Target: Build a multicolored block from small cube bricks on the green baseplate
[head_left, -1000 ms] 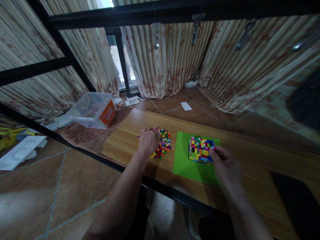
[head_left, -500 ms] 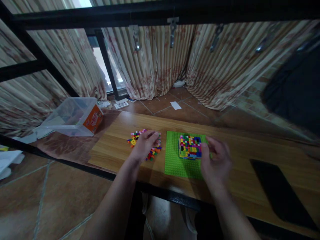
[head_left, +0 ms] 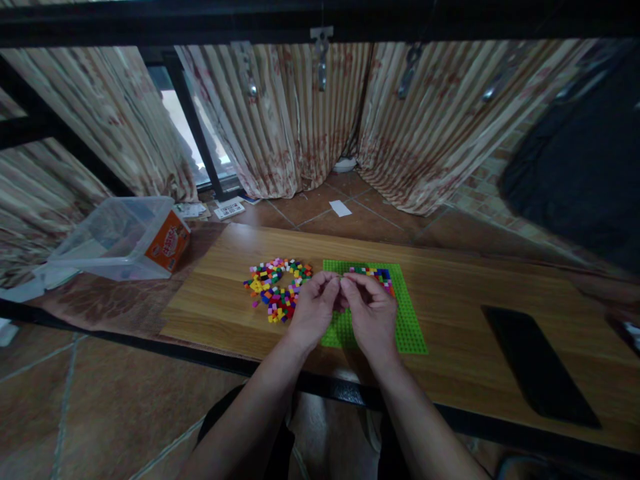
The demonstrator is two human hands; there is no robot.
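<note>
My left hand (head_left: 316, 305) and my right hand (head_left: 371, 310) meet over the left part of a green studded baseplate (head_left: 411, 330). Thumbs and fingertips of both are pinched together, and whatever sits between them is too small to make out. Behind my right hand, a block built of many coloured toy bricks (head_left: 385, 275) stands on the baseplate, mostly hidden by that hand. Left of my left hand lies a loose pile of small coloured bricks (head_left: 280, 313), spread in a rough ring on the wooden tabletop (head_left: 215, 293).
A clear plastic bin (head_left: 113, 257) with an orange label stands at the far left. A flat black panel (head_left: 540, 367) lies on the right of the tabletop. A black metal bar (head_left: 280, 23) with hanging clips crosses above, before striped curtains (head_left: 300, 120).
My left hand has moved right, off the brick pile. My right hand has moved left from the block's right side, and the fingertips of both now meet. The view has shifted slightly.
</note>
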